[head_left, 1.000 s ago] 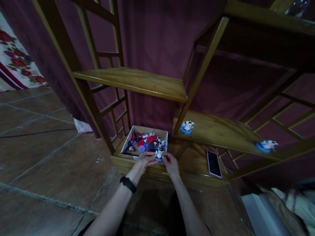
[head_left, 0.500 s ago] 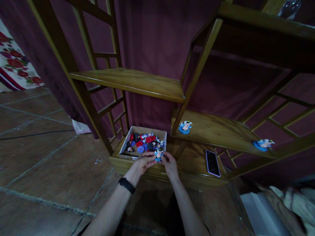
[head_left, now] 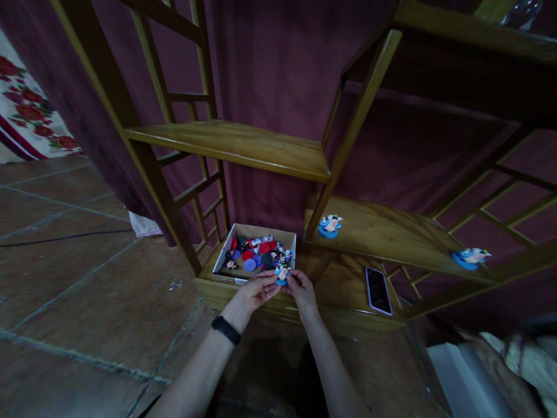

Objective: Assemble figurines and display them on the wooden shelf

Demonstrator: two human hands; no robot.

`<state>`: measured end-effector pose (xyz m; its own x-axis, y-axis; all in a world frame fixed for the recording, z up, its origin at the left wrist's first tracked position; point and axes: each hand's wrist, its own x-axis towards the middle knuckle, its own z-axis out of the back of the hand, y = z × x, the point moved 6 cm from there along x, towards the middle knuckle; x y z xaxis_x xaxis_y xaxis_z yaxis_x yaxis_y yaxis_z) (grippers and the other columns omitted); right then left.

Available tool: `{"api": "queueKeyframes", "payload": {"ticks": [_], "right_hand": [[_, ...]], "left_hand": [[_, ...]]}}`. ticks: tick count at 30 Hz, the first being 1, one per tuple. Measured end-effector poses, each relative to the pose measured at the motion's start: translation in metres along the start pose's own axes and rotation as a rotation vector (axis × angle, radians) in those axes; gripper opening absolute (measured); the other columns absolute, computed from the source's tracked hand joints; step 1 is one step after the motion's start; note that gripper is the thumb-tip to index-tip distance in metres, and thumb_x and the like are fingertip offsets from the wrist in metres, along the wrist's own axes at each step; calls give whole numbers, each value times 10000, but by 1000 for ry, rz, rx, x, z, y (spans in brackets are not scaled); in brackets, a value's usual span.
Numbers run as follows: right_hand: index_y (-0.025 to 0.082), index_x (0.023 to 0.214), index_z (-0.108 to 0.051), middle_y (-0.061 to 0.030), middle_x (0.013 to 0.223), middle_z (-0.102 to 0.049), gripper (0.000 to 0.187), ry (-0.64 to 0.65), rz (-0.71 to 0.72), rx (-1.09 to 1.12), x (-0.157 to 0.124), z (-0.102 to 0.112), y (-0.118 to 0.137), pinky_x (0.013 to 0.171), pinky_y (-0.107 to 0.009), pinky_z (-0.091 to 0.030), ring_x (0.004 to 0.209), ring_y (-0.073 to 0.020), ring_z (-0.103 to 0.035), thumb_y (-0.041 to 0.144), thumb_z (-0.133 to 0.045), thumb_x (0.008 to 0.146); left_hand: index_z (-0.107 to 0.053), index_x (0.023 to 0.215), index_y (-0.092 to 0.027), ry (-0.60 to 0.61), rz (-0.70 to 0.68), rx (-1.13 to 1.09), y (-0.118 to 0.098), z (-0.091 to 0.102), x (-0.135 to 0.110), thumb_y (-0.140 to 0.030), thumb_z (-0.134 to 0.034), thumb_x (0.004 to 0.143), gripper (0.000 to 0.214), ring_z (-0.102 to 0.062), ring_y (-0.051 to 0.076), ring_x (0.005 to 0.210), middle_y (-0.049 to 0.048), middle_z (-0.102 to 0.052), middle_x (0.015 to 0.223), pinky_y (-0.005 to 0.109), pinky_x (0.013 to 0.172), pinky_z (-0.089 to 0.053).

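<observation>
Between my two hands is a small figurine [head_left: 282, 274] on a round blue base, held just over the front right corner of an open cardboard box [head_left: 225, 277]. My left hand [head_left: 257, 289] grips it from the left side, with a black band on that wrist. From the right, my right hand [head_left: 303, 292] pinches the same figurine's base. Inside the box lie several small figurines and round discs in red, purple and black. Two similar blue-based figurines stand on the shelf to the right, one [head_left: 329, 226] near the upright post and another [head_left: 471, 258] at the far end.
A phone [head_left: 378, 290] lies on the low board right of the box. An upper wooden shelf [head_left: 235, 145] overhangs the box, and a slanting post [head_left: 352, 136] divides the bays. A pale box [head_left: 463, 380] sits on the floor at lower right.
The view has shifted very slightly, so everything sits a little to the right. Both hands keep hold of the figurine in nearly the same place.
</observation>
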<state>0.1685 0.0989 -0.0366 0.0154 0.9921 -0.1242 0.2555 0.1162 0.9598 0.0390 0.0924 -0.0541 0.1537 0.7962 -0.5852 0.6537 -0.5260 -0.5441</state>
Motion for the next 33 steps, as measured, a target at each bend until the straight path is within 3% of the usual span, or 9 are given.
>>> {"api": "queueKeyframes", "payload": {"ticks": [13, 23, 33], "right_hand": [[222, 926, -616, -25, 936, -644, 337, 40, 18, 75, -3, 0, 6, 731, -301, -500, 830, -171, -600, 377, -679, 633], [214, 928, -626, -9, 777, -630, 380, -15, -63, 58, -4, 1, 2, 599, -257, -491, 638, -126, -564, 434, -682, 623], [211, 912, -630, -9, 811, -632, 374, -27, -59, 81, -4, 1, 5, 584, -245, -480, 647, -124, -558, 410, -703, 604]], "left_hand": [[-632, 877, -123, 55, -201, 87, -11, -11, -6, 36, -628, 659, 270, -652, 136, 662, 50, -671, 716, 256, 698, -534], [-623, 884, -137, 50, -110, -23, -4, -10, -4, -29, -635, 700, 213, -620, 90, 551, 34, -667, 697, 219, 621, -528], [-605, 881, -139, 82, -84, -46, 0, -15, -5, -12, -635, 694, 229, -634, 107, 580, 46, -676, 727, 232, 620, -532]]}}
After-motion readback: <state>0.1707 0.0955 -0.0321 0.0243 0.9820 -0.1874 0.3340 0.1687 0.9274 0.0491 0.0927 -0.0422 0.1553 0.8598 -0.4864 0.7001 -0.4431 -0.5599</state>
